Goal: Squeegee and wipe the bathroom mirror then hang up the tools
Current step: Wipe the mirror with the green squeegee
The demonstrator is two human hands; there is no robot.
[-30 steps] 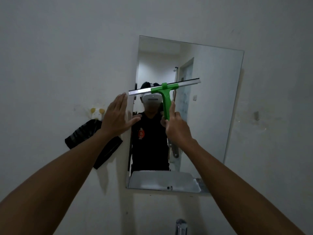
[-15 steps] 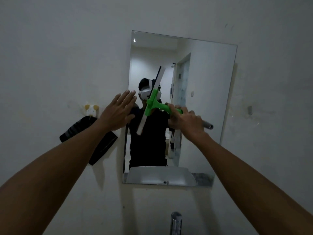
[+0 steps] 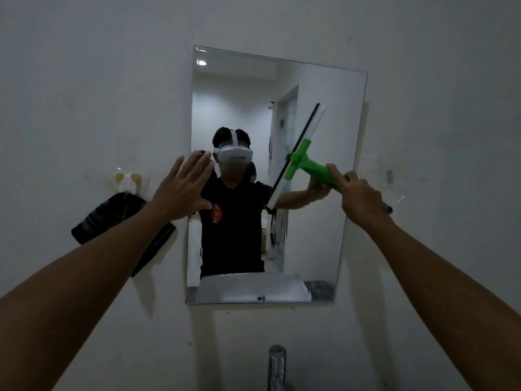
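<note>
My right hand (image 3: 363, 200) grasps the green handle of the squeegee (image 3: 306, 162), fingers curled round it with the thumb along the top. The handle runs up and to the left from my grip to the T-shaped head; the blade, with a black rubber edge and a pale backing, stands steeply tilted, its upper end leaning right, over the right half of the mirror (image 3: 332, 249). Whether the rubber edge touches the glass cannot be told from this view. A dark tip shows beyond the heel of my right hand.

My left hand (image 3: 181, 190) is released, fingers straight and spread, palm toward the wall; it lies across the left edge of the mirror, fingertips over the glass. Contact with the surface cannot be confirmed.

The mirror is a frameless rectangle fixed to a pale wall (image 3: 84, 80). It reflects a person in a dark shirt wearing a white headset, and a white basin along the bottom edge.

Left of the mirror, a dark cloth (image 3: 112, 218) hangs from a small wall hook (image 3: 128, 182) with yellow details, partly behind my left forearm. A second small fitting (image 3: 389, 176) sits on the wall right of the mirror. A metal tap (image 3: 276, 365) stands at the lower edge of the view.
</note>
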